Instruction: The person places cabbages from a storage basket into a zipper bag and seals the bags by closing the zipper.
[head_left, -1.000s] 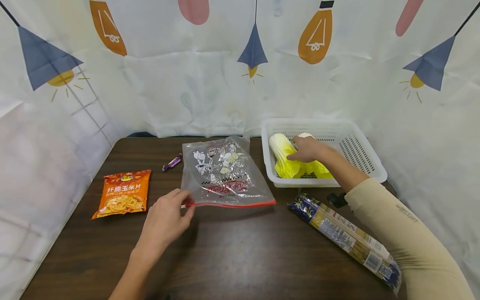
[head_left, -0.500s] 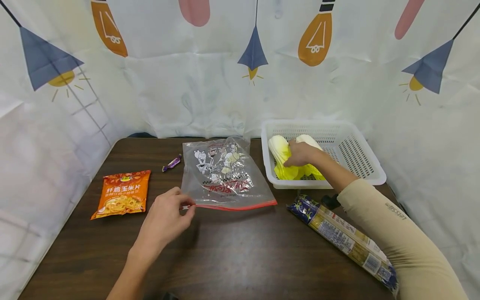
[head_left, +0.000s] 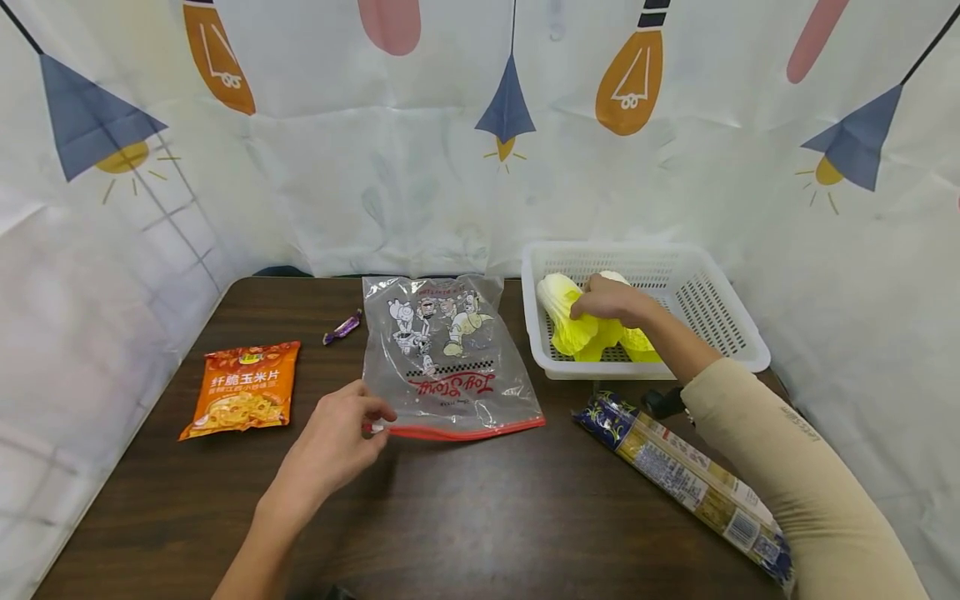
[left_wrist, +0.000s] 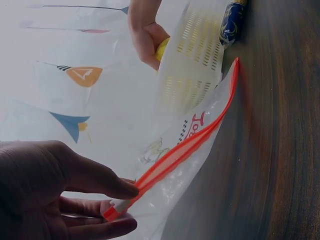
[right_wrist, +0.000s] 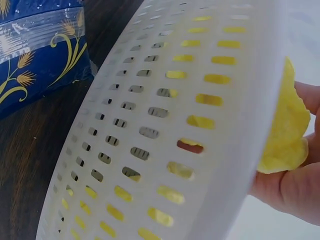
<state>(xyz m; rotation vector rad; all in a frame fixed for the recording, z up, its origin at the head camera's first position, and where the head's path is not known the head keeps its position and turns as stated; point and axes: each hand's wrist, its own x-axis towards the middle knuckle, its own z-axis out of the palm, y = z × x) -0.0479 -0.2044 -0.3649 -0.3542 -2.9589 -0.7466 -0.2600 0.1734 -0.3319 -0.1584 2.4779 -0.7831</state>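
Observation:
My left hand (head_left: 337, 437) pinches the corner of a clear zip bag (head_left: 465, 400) at the white slider end of its red zip. Thumb and fingers lie on either side of that corner in the left wrist view, where the red strip (left_wrist: 187, 145) bows. Cartoon figures and red lettering are printed on the bag. My right hand (head_left: 611, 302) reaches into a white basket (head_left: 543, 367) and grips a yellow-and-white napa cabbage (head_left: 570, 329). A second cabbage (head_left: 637, 343) lies partly behind this hand. In the right wrist view the basket wall hides most of the grip on the yellow leaf (right_wrist: 287, 135).
An orange snack bag (head_left: 246, 392) lies at the left of the dark table (head_left: 480, 517). Near the zip bag is a purple-wrapped candy (head_left: 343, 327). A long noodle packet (head_left: 682, 475) lies below the basket, beside my right forearm. A printed curtain (head_left: 420, 192) hangs behind.
The zip bag's red edge has come slightly toward me, with my left hand still pinching its corner. In the basket my right hand has shifted over the cabbages, and the leaves have moved a little.

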